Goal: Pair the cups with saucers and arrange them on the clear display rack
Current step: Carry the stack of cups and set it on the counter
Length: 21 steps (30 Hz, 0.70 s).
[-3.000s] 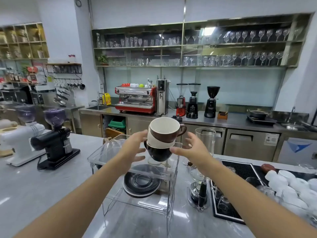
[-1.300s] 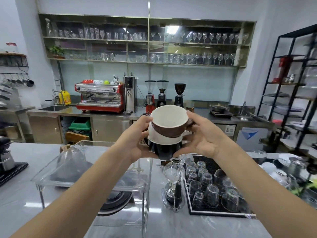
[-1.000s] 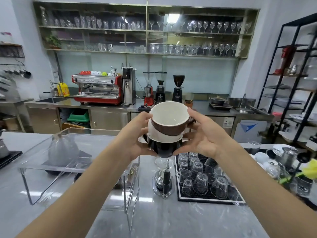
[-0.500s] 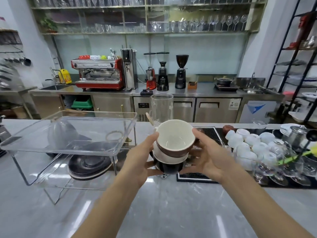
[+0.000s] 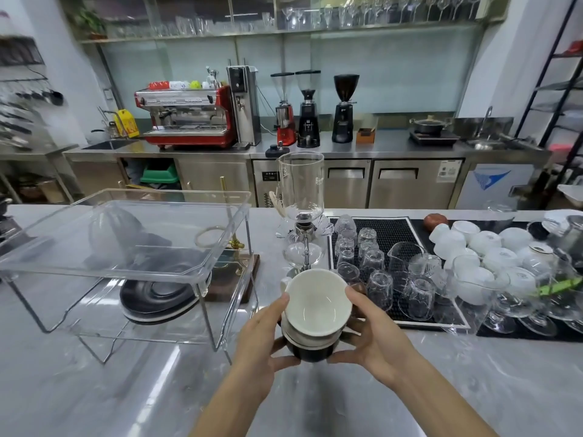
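A stack of cups (image 5: 315, 313), white inside with a dark one at the bottom, is held low over the grey counter. My left hand (image 5: 262, 339) grips its left side and my right hand (image 5: 372, 332) grips its right side. To the left stands the clear display rack (image 5: 126, 272), its top shelf bare. A pile of dark saucers (image 5: 157, 298) lies on its lower shelf. The cup handles are hidden by my fingers.
A glass siphon brewer (image 5: 303, 216) stands just behind the cups. A black mat (image 5: 394, 231) to the right carries several upturned glasses, with white cups (image 5: 482, 247) further right. A wooden base with a brass stand (image 5: 233, 272) sits behind the rack.
The cup stack came down from chest height to just above the counter, to the right of the rack. The view tilted downward.
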Motion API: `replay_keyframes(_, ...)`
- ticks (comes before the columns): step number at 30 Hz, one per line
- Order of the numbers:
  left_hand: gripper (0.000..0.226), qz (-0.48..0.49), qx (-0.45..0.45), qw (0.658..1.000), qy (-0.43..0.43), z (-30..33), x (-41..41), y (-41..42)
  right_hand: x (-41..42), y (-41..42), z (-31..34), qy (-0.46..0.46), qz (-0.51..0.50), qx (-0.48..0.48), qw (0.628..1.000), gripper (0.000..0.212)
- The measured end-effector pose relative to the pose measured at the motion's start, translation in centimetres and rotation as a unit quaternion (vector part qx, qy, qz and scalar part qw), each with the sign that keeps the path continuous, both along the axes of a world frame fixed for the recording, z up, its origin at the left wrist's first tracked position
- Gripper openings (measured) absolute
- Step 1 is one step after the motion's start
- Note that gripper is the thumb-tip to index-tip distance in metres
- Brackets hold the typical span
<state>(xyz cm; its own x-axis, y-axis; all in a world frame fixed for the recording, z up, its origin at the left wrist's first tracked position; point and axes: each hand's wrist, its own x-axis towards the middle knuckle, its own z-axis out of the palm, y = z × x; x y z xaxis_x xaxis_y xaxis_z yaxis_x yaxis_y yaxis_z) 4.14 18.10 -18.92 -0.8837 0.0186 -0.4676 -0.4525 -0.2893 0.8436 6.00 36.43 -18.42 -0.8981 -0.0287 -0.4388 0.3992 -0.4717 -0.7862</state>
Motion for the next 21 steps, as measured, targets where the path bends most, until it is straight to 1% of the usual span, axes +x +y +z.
replay_keyframes(4, 0.034, 0.005, 0.005, 1.0, -0.001, -1.1, -0.1, -0.2, -0.6, -0.3, -1.2, -0.012, 0.006, -0.005, 1.0, 0.05)
replay_keyframes(8, 0.03, 0.016, 0.004, 1.0, -0.003, -2.0, -0.2, -0.5, -1.1, -0.6, -2.3, -0.016, 0.009, -0.013, 1.0, 0.045)
replay_keyframes(10, 0.031, 0.017, 0.006, 1.0, 0.003, -2.3, -0.4, -0.7, -1.4, -0.7, -2.7, -0.014, 0.011, -0.016, 1.0, 0.04)
replay_keyframes(13, 0.032, 0.022, 0.004, 1.0, 0.005, -2.7, -0.6, -0.9, -1.7, -0.8, -3.3, -0.015, 0.008, -0.026, 1.0, 0.026)
replay_keyframes(14, 0.033, 0.022, 0.005, 1.0, 0.004, -2.7, -0.6, -0.9, -1.8, -0.8, -3.4, -0.015, 0.007, -0.028, 0.999, 0.026)
replay_keyframes(18, 0.037, 0.028, 0.005, 1.0, -0.002, -3.3, -0.6, -1.2, -2.1, -1.1, -4.0, -0.01, 0.013, -0.022, 1.0, 0.041)
replay_keyframes(21, 0.037, 0.033, 0.009, 0.999, -0.006, -3.7, -0.5, -1.3, -2.1, -1.2, -4.3, -0.009, 0.013, -0.017, 1.0, 0.037)
